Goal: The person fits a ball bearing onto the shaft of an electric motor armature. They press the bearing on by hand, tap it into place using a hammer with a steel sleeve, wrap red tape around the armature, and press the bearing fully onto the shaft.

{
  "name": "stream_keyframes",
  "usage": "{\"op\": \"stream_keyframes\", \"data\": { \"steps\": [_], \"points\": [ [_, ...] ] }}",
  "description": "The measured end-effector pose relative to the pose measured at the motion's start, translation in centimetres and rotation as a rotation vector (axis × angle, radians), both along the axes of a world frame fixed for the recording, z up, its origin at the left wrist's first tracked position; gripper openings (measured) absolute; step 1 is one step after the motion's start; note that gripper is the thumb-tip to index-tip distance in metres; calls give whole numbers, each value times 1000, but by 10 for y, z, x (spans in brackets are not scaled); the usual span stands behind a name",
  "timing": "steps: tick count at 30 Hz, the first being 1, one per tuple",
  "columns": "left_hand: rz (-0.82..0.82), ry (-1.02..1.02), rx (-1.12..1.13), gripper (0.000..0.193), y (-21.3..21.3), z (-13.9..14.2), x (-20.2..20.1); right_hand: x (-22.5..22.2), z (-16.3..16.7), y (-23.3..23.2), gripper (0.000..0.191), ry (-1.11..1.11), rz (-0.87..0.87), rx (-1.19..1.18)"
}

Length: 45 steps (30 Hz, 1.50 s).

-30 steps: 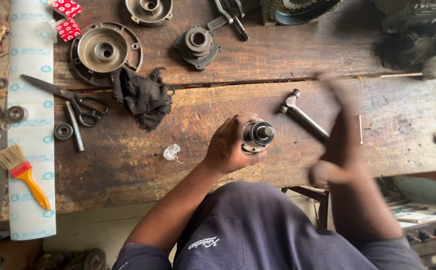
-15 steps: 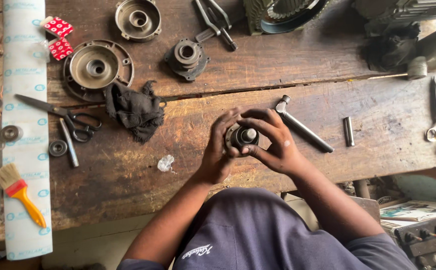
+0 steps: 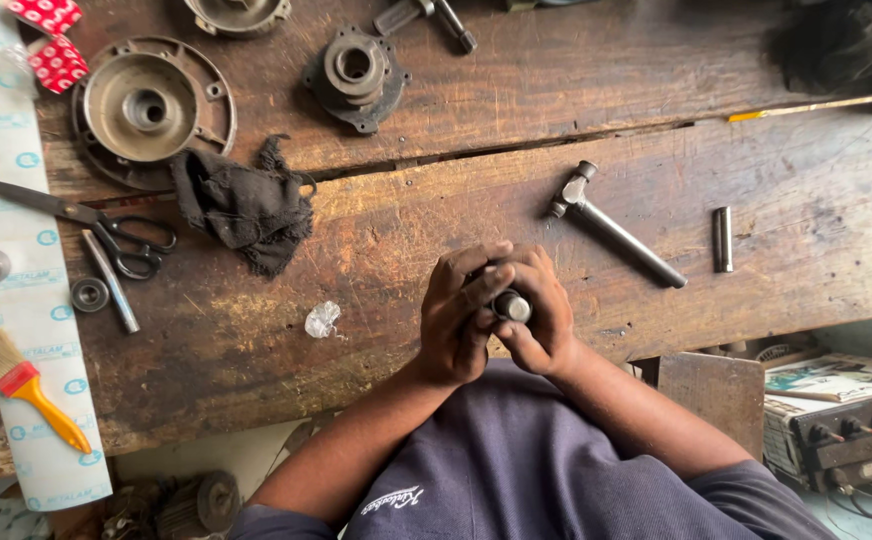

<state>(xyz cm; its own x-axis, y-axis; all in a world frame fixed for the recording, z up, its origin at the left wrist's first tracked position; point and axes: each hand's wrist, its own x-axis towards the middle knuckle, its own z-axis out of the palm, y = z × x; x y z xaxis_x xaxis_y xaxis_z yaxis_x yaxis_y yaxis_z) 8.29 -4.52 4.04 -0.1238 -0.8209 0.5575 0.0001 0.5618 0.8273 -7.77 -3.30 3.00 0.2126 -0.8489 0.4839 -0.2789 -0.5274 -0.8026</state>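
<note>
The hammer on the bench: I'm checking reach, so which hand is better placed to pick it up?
Probably the right hand: the hammer lies on its side of the bench. The left hand is farther off; both clasp the small metal cylinder.

Reaching up from the lower middle of the frame, both bare forearms converging just below centre. Left hand [image 3: 459,315] curling its fingers over from the left side, knuckles facing up, thumb tucked underneath. Right hand [image 3: 541,318] pressing in from the right, fingers bent and overlapping those of the left, palm turned inward. Both hands touching, wrapping closed together around a small metal cylinder [image 3: 512,305], wrists angling toward one another, elbows spreading toward the bottom corners.
</note>
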Motion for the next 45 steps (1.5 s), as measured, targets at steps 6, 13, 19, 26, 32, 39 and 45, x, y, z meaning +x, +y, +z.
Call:
{"op": "stream_keyframes", "data": {
  "steps": [6, 13, 19, 26, 32, 39, 45],
  "points": [
    [19, -19, -44, 41, -2, -10, -8, -7, -16, -5, 52, -55, 33, -95],
    [-44, -6, 0, 51, 2, 14, -7, -7, 6, -3, 51, -74, 39, -96],
    [-73, -63, 11, 60, 4, 34, 3, 0, 5, -1, 61, -129, 66, -9],
    [-127, -88, 89, 45, 0, 52, 13, -6, -15, 4, 105, -193, 96, 55],
    [-187, 16, 104, 65, -2, 39, 28, -2, -7, 0, 100, 117, 9, 106],
    [537, -713, 177, 65, 6, 15, 149, 7, 4, 1, 98, 74, 39, 186],
    [1208, -1076, 747, 51, 19, -6, 295, 8, -1, 6, 100, 59, 44, 197]
  ]
}}
